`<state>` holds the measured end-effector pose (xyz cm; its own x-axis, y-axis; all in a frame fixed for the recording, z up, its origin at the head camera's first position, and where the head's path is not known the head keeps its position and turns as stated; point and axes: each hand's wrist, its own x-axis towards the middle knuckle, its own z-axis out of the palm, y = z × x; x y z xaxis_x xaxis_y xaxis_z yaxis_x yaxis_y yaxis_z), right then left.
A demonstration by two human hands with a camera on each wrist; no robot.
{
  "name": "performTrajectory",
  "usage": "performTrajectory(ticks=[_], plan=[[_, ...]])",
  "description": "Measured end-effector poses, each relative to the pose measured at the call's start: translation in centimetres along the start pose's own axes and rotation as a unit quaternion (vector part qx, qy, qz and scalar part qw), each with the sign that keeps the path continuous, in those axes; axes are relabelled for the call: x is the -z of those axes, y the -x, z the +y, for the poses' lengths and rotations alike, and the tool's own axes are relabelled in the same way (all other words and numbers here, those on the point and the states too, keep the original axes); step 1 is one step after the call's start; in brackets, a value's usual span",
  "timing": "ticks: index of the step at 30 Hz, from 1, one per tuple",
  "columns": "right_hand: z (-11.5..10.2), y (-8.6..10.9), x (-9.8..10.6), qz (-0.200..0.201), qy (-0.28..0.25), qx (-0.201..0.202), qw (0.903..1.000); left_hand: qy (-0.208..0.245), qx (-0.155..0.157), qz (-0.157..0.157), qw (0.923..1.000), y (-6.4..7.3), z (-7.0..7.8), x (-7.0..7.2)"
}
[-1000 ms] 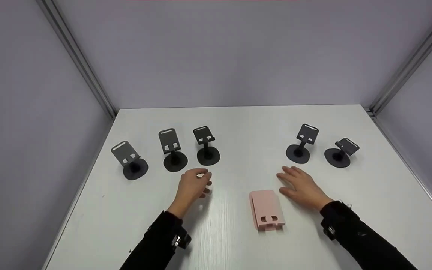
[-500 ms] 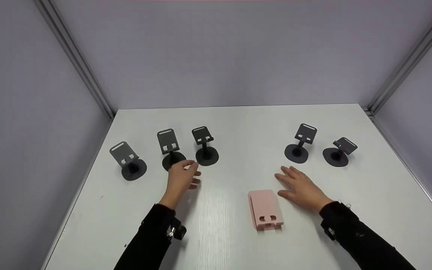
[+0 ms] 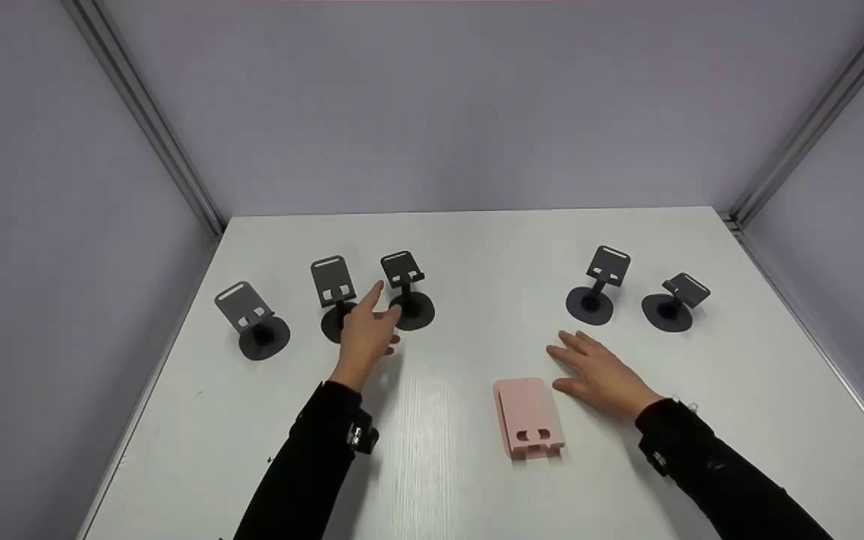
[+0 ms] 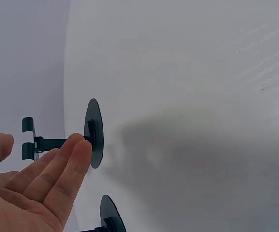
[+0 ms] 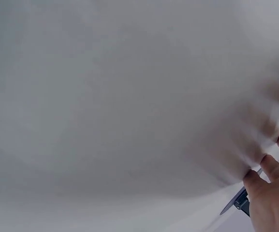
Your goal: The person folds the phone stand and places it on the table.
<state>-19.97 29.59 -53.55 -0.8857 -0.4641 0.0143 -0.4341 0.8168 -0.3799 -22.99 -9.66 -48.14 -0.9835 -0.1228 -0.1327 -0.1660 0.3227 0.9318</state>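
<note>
My left hand (image 3: 366, 334) is held over the table among the dark grey phone stands on the left, thumb and index finger apart. It partly covers the round base of the middle stand (image 3: 333, 279) and reaches toward the stand beside it (image 3: 417, 311). In the left wrist view, the fingers (image 4: 62, 186) overlap a stand's disc base (image 4: 95, 113); contact cannot be told. My right hand (image 3: 603, 375) hovers or rests, fingers spread, next to a pink folded phone stand (image 3: 528, 409), with nothing in its grasp. The right wrist view catches only its fingers (image 5: 273, 168) at the edge.
Another dark stand (image 3: 263, 337) is at the far left. Two more, a taller one (image 3: 591, 306) and a lower tilted one (image 3: 668, 313), are at the right. The white table (image 3: 469, 292) is enclosed by grey panels (image 3: 447, 112) at the back and both sides.
My left hand has moved forward and slightly left toward the left stands, and its thumb and index finger have spread apart. My right hand and the pink stand have stayed in place.
</note>
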Motion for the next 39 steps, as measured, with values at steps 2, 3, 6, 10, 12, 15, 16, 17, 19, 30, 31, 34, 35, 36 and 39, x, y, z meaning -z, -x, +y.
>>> performTrajectory(ticks=[2,3,6,10,12,15,16,17,19,30,31,34,35,36,39], plan=[[0.0,0.0,0.0,0.001,0.003,0.004,1.0000,-0.007,-0.004,-0.007,0.9999,-0.2,0.2,-0.2],[0.0,0.0,0.0,0.002,0.005,0.005,1.0000,-0.008,-0.007,-0.012,0.9999,-0.3,0.2,-0.2],[0.0,0.0,0.0,0.002,0.007,0.005,1.0000,-0.006,-0.010,-0.021,0.9997,-0.6,0.2,-0.4],[0.0,0.0,0.1,0.002,0.002,0.004,1.0000,-0.017,-0.013,-0.030,0.9993,-0.9,0.3,-0.6],[0.0,0.0,0.0,0.003,-0.001,0.005,1.0000,-0.027,-0.010,-0.035,0.9989,-1.1,0.3,-0.7],[0.1,0.0,-0.1,0.006,-0.003,0.008,0.9999,-0.043,-0.007,-0.046,0.9980,-1.3,0.4,-0.8],[0.1,0.0,-0.1,0.007,-0.003,0.010,0.9999,-0.047,-0.007,-0.051,0.9976,-1.4,0.5,-0.8],[0.1,0.0,-0.1,0.009,-0.002,0.012,0.9999,-0.053,-0.008,-0.056,0.9969,-1.6,0.5,-0.9],[0.1,0.0,0.0,0.010,-0.003,0.013,0.9999,-0.070,-0.011,-0.065,0.9954,-1.8,0.6,-1.1],[0.3,0.1,-0.1,0.005,-0.003,0.016,0.9999,-0.097,-0.037,-0.043,0.9937,-2.1,0.8,-1.4],[0.4,0.1,-0.1,0.003,-0.001,0.016,0.9999,-0.096,-0.038,-0.041,0.9938,-2.0,0.8,-1.4],[0.5,0.0,-0.1,-0.001,0.004,0.018,0.9998,-0.093,-0.045,-0.033,0.9941,-1.7,0.7,-1.3],[0.5,0.0,-0.1,-0.002,0.004,0.017,0.9999,-0.093,-0.047,-0.028,0.9942,-1.6,0.7,-1.3],[0.5,-0.1,-0.1,-0.005,0.002,0.015,0.9999,-0.094,-0.051,-0.019,0.9941,-1.6,0.6,-1.3],[0.5,0.0,-0.1,-0.009,0.002,0.013,0.9999,-0.087,-0.056,0.008,0.9946,-1.3,0.6,-1.3]])
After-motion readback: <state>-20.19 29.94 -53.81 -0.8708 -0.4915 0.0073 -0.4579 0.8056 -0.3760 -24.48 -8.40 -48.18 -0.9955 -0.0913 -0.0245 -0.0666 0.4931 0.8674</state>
